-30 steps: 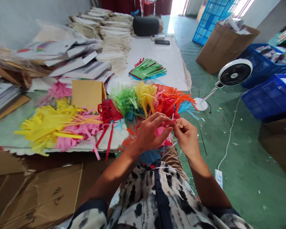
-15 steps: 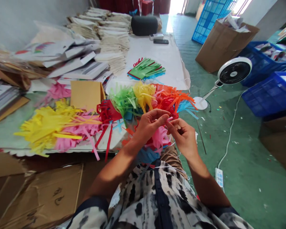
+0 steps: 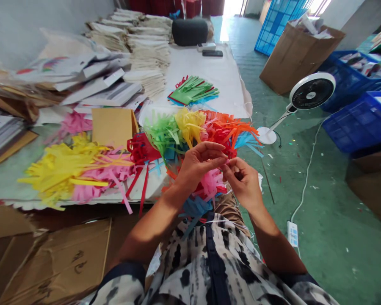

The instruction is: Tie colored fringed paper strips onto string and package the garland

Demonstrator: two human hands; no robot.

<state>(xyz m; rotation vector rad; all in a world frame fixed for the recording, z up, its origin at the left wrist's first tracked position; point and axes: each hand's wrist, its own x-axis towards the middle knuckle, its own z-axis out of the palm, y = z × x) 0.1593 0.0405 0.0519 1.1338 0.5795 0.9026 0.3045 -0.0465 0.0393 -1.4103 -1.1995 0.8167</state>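
My left hand [image 3: 203, 163] and my right hand [image 3: 241, 178] meet over my lap, their fingertips pinching a small piece of pink tissue paper [image 3: 226, 162] between them. Below them hangs a pink tissue tassel [image 3: 211, 182], with a blue tassel [image 3: 197, 207] lower down near my waist. Just beyond my hands lie fringed tassels: a green one [image 3: 165, 131], a yellow one [image 3: 190, 125] and an orange one [image 3: 231, 125]. To the left, a yellow fringed bundle [image 3: 63, 167] rests beside a pink bundle [image 3: 109, 169]. Most of the pinched paper is hidden by my fingers.
Flat green fringed sheets [image 3: 195, 91] lie farther back on the table's white cover [image 3: 203, 65]. Paper stacks [image 3: 111, 89] crowd the left side. A white fan [image 3: 311, 93] stands to the right, near blue crates [image 3: 355, 123] and a cardboard box [image 3: 300, 55]. A power strip [image 3: 292, 234] lies on the floor.
Both hands stay at nearly the same spot, the left fingers shifting slightly over the pinched pink paper. The whole view has moved a little.
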